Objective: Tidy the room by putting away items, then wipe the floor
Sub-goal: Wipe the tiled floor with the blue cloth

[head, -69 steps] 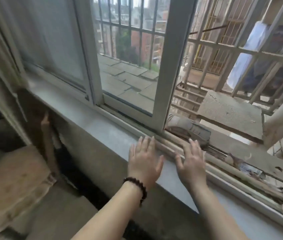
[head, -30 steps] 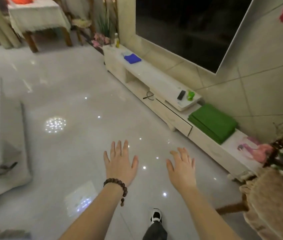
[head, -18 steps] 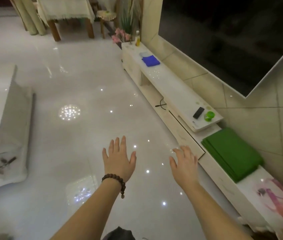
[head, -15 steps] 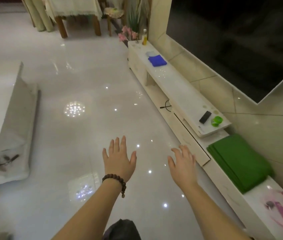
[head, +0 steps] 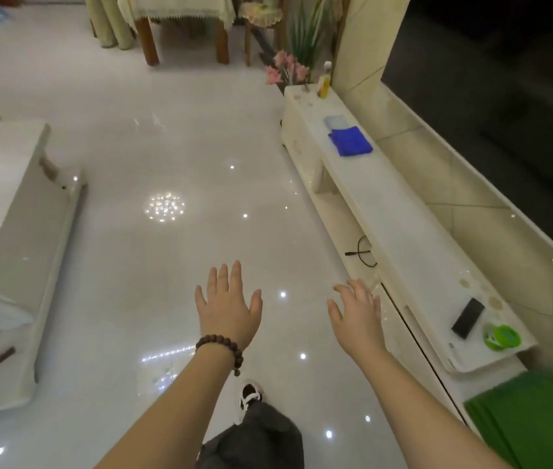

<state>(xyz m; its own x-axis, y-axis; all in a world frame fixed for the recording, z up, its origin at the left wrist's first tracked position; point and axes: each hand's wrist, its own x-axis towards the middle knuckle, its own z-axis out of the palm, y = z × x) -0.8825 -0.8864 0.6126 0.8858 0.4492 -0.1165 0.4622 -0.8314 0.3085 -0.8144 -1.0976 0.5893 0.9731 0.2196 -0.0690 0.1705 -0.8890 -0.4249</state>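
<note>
While we stand on the glossy white floor (head: 153,265) with one shoe forward, we hold both hands out in front, palms down, and neither touches anything. Our left hand (head: 229,308), with a bead bracelet (head: 222,346) at the wrist, is spread wide with fingers straight; our right hand (head: 358,316) is just as open, fingers a little curled, hanging above the floor just beside the low TV cabinet (head: 400,211). We judge that they are kept free and ready because nothing has been picked yet. The things to put away lie along the cabinet's tabletop: a folded blue cloth (head: 350,141) towards the far end, near a small bottle (head: 324,81), and at the near end a dark remote (head: 467,318) just beside a green round object (head: 502,337). A green folded mat (head: 532,418) lies on the lower step close to us, and a loose black cable (head: 363,253) sits on the cabinet's lower shelf. The blue cloth looks the likely tool for wiping, though we cannot be sure. The floor itself looks bare, so tidying the cabinet seems the step in hand.
</note>
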